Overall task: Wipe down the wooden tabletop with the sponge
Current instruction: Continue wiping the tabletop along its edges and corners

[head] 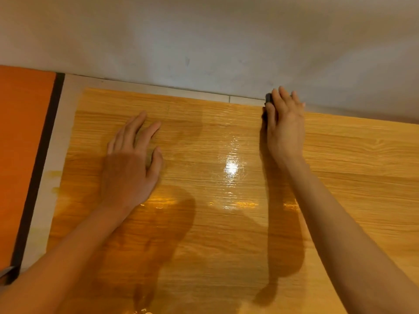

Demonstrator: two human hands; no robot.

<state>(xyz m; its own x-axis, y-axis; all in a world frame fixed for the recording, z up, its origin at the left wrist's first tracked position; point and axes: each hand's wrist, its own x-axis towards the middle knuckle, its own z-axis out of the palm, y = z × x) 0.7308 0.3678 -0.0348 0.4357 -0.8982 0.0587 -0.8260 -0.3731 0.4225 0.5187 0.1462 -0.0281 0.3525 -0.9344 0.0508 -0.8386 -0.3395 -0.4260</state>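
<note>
Head view: right hand (284, 125) fingers wrap a dark sponge (268, 99) at the tabletop's (340, 166) one o'clock far edge. Left hand (131, 159) lies flat, fingers spread, at ten o'clock. Middle gleams wet; the right side looks dry, likely still unwiped.

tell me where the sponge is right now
In the head view the dark sponge sits under the right hand, at the far edge of the wooden tabletop beside the grey wall.
</note>
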